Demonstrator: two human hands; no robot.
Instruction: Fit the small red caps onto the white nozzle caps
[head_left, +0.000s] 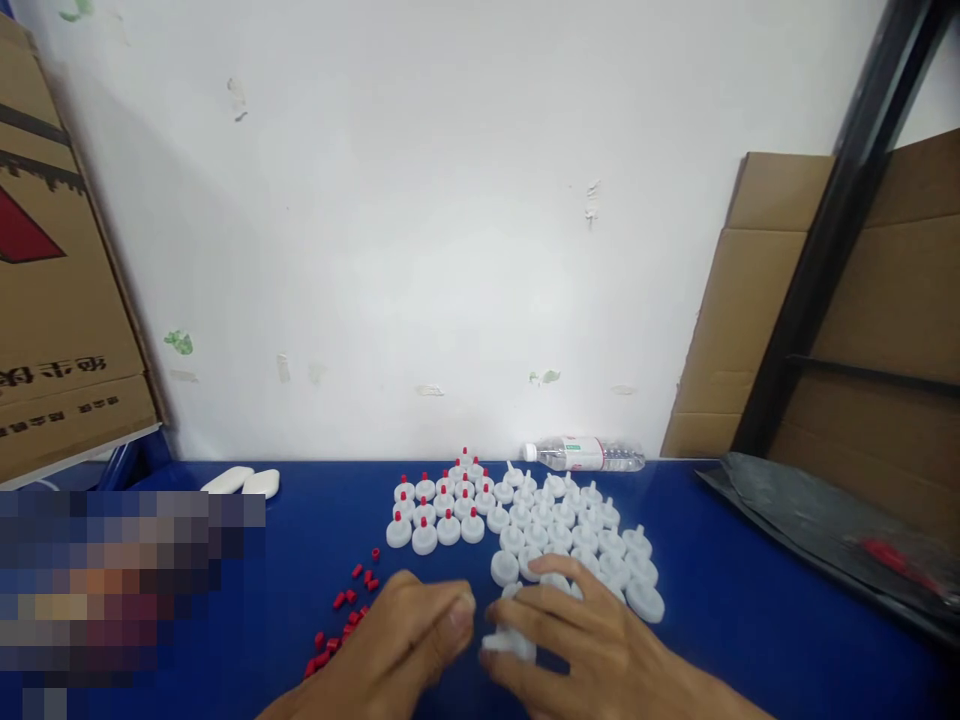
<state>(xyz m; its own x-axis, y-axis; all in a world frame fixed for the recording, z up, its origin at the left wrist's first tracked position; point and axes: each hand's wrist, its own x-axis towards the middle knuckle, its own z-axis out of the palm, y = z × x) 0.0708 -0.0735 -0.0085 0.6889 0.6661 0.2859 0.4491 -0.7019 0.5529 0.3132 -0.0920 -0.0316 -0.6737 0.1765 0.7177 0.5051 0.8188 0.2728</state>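
Observation:
My left hand (409, 640) is closed in a pinch at the lower middle, thumb against the curled fingers; whatever may be between them is hidden. Just to its right, my right hand (581, 635) curls its fingers around a white nozzle cap (514, 645), which lies on its side with its spout toward the left hand. Small red tips (349, 630) are scattered beside and partly behind the left hand. Beyond the right hand stand many white nozzle caps (564, 515) with bare spouts. Left of them is a group of white caps with red tips (424, 538) on their spouts.
A blue table (315, 520) meets a white wall. A clear plastic bottle (585, 454) lies along the wall. Two white oval objects (261, 484) are at the back left. Cardboard boxes (67, 260) stand left. A dark plastic bag (825, 520) lies right, beside a black post (810, 240).

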